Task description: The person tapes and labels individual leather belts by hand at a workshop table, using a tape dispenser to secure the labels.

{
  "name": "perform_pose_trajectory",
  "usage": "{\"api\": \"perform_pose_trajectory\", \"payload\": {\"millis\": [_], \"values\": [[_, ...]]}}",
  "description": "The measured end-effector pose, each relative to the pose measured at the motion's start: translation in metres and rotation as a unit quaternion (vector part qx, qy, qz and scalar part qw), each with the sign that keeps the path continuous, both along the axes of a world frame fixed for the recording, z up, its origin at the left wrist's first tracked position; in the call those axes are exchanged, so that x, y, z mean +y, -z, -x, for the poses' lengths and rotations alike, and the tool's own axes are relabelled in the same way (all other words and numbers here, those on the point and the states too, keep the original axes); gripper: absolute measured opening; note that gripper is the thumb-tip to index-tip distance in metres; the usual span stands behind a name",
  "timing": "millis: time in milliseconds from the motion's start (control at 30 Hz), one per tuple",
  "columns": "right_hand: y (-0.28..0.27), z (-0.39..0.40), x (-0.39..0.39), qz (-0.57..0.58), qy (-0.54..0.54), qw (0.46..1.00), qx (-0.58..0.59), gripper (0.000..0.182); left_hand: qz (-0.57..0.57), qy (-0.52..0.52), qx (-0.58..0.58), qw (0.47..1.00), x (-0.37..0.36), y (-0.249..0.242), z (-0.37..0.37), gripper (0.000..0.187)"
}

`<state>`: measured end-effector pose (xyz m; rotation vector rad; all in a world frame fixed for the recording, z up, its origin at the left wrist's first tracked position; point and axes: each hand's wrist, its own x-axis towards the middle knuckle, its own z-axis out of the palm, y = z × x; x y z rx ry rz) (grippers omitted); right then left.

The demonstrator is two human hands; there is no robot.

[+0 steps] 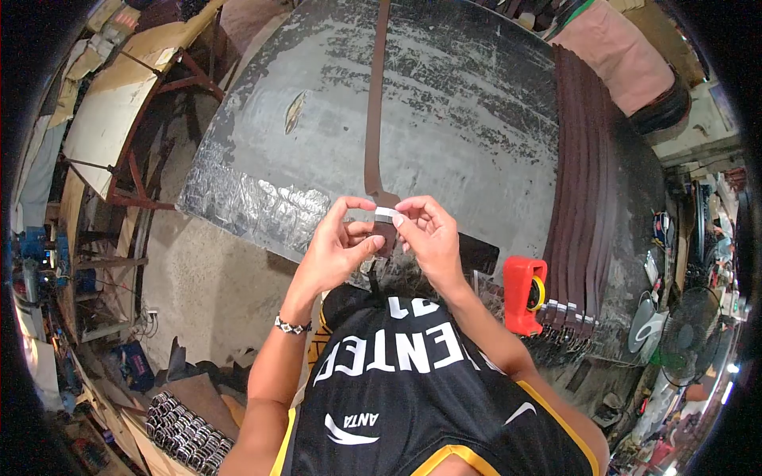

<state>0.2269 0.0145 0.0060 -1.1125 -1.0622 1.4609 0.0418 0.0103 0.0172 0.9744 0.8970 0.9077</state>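
Observation:
A long brown belt runs down the middle of the dark table to me, its near end bent up between my hands. A white paper label lies across that end. On the left, my left hand is closed on the belt end, its index fingertip at the label's left edge and its thumb lower on the belt. From the right, my right hand pinches the label's right edge between thumb and index finger.
A red tape dispenser stands at the table's near edge. Several brown belts with white labels lie side by side to its right. A fan is at far right, a pile of metal buckles at lower left. The worn table has a torn patch.

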Motion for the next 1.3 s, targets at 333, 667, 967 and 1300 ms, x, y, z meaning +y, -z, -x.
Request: {"api": "perform_pose_trajectory", "payload": {"millis": [333,667,967,1300], "values": [[0.075,0.011,0.001,0.15,-0.039,0.988,0.002,0.015,0.151,-0.051,-0.024,0.987,-0.016,0.065,0.011,0.049],[0.064,0.029,-0.009,0.203,-0.056,0.978,0.001,0.017,0.17,-0.025,0.032,0.985,-0.022,0.051,0.032,0.045],[0.078,0.056,-0.043,0.262,-0.061,0.963,-0.01,0.013,0.21,0.072,0.085,0.971,-0.036,0.064,0.068,0.041],[0.092,0.059,-0.085,0.309,-0.072,0.948,-0.036,0.01,0.274,0.078,0.066,0.956,-0.071,0.087,0.073,0.038]]}}
